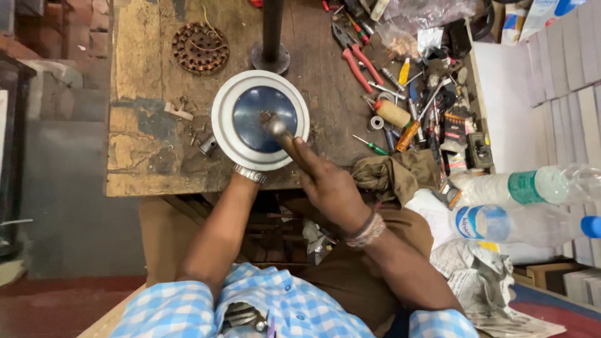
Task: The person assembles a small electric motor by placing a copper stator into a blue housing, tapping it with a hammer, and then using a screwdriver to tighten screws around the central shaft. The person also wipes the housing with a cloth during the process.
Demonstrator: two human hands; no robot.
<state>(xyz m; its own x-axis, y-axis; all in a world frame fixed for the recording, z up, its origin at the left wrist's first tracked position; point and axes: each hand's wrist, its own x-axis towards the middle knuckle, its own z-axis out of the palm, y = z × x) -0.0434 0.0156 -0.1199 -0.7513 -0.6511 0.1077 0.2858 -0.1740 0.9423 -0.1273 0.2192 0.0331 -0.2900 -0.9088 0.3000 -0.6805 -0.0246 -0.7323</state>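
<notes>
A round white and dark blue metal housing (pixel 225 134) lies on the worn wooden workbench (pixel 141 69). My right hand (pixel 328 188) grips the wooden handle of a hammer (pixel 278 131), whose metal head rests at the housing's centre. My left hand is hidden under the near edge of the housing; only its wrist with a metal watch band (pixel 250 173) shows.
A copper-wound stator (pixel 200 48) and a black post base (pixel 270 57) stand behind the housing. Pliers (pixel 357 59), screwdrivers and several small parts crowd the bench's right side. A crumpled cloth (pixel 391 175) lies by my right hand. Plastic bottles (pixel 526 188) lie at the right.
</notes>
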